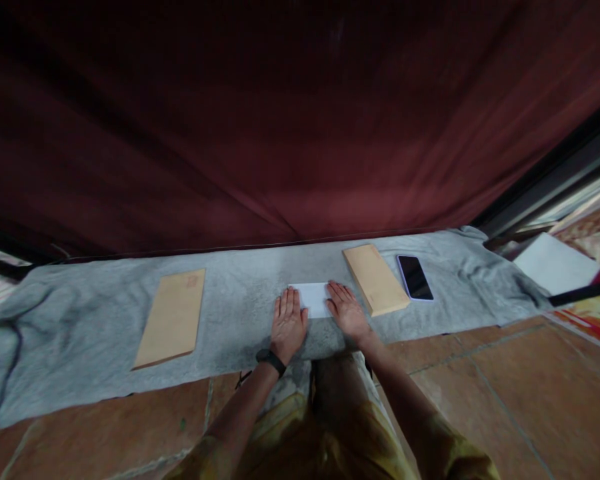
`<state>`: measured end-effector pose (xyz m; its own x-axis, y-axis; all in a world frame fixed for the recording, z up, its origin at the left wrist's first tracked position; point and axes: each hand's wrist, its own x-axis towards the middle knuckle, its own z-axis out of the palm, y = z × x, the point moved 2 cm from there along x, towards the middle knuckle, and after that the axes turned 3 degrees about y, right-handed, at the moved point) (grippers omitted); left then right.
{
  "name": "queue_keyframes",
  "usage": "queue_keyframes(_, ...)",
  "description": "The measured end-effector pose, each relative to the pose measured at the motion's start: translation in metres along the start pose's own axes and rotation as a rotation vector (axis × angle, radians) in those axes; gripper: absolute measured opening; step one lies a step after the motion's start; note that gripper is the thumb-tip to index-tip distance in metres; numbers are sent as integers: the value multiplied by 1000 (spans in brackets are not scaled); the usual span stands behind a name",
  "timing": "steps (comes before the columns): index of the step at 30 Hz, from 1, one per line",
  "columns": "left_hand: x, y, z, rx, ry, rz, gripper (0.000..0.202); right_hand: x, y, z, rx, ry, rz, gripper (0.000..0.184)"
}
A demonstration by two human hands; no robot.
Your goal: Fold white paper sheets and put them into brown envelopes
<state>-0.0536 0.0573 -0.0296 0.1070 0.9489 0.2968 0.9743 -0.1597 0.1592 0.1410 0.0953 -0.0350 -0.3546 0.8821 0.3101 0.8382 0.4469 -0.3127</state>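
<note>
A white sheet of paper point(314, 299), seemingly folded, lies on the grey cloth in front of me. My left hand point(289, 323) rests flat over its left end, fingers stretched out and pointing away from me. On the right end lies my right hand point(347, 310), also flat with its fingers extended. Both hands cover the paper's ends, so only its middle shows. Just right of my right hand is a stack of brown envelopes point(375, 280). Farther off to the left lies another brown envelope or thin pile point(173, 317) with small reddish print near its top.
A phone point(416, 277) with a pale purple case lies right of the envelope stack. Grey cloth point(235, 307) covers the long, low surface. Behind it hangs a dark red curtain point(300, 133). Brown floor tiles point(520, 393) run along the front. A white box-like object point(557, 263) is at far right.
</note>
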Motion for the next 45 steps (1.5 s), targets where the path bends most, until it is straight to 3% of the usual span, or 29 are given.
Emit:
queue_keyframes(16,-5,-32,-6,-33,-13,-5,53,0,1,2,3,-3,13,50)
queue_keyframes(20,-5,-22,-19,-1,9,0,53,0,0,1,4,-11,22,49)
queue_keyframes(25,-21,17,-26,-90,-51,262,51,0,-1,0,13,-4,20,50)
queue_keyframes(28,-33,29,-22,-118,-87,286,52,0,-1,0,23,3,21,50)
queue_keyframes(40,-52,1,-25,-45,-44,193,58,0,-3,-6,25,11,26,49)
queue_keyframes(45,-53,2,-24,-42,-45,201,58,-15,-22,-12,63,5,-79,49)
